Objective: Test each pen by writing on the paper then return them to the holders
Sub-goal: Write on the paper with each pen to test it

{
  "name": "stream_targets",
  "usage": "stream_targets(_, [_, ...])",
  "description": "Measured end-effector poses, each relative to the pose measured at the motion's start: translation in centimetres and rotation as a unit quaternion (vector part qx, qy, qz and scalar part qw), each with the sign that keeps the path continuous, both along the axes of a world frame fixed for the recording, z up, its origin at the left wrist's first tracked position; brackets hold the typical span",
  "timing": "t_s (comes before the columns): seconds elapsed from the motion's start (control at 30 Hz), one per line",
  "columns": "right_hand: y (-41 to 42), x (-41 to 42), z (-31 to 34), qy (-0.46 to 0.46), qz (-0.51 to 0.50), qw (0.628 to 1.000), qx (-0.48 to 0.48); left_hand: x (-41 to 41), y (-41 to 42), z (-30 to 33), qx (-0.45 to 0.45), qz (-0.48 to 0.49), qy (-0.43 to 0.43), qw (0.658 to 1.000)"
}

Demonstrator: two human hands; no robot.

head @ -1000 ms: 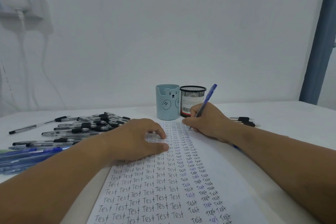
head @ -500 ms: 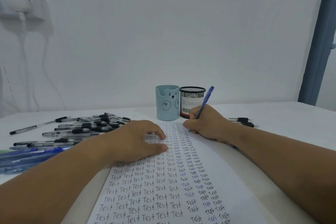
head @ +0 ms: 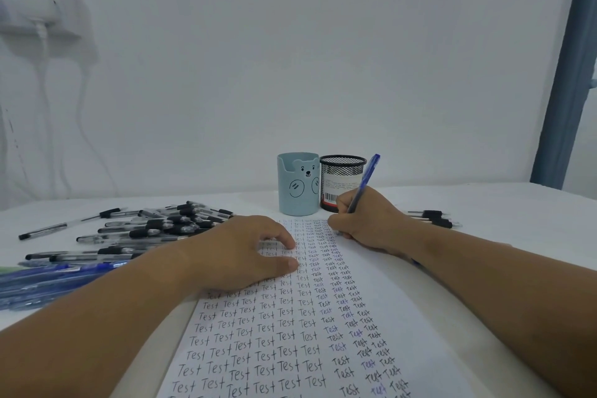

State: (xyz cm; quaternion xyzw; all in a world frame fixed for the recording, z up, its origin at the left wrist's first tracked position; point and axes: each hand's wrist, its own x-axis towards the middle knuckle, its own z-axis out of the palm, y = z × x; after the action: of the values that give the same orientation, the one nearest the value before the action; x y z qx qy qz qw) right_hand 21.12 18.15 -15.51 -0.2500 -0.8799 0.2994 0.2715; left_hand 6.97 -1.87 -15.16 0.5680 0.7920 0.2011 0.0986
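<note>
Across the white table (head: 504, 203), a long sheet of paper (head: 323, 333) is running from the near edge toward the far edge, its rows filled with the handwritten word "Test". Over the paper's left half, the left hand (head: 239, 252) is lying palm down, fingers loosely bent and pressing the sheet, grasping nothing. At the paper's far right corner, the right hand (head: 368, 223) is gripping a blue pen (head: 363, 186) in curled fingers, the pen slanting up and away from the knuckles while its tip is hiding behind the hand at the page. Just beyond that hand, near the table's far edge, a pale blue bear holder (head: 298, 184) and a black mesh holder (head: 339, 178) are standing side by side, touching. Toward the left edge, a heap of black pens (head: 155, 229) is lying, with blue pens (head: 48, 281) nearer. A few black pens (head: 433, 218) are resting right of the right wrist.
</note>
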Motion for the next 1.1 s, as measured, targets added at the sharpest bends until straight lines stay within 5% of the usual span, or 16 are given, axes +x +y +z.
stream_targets(1.1, [0.71, -0.25, -0.24, -0.003, -0.002, 1.000, 0.026, 0.37, -0.17, 0.33, -0.014, -0.004, 0.010, 1.000])
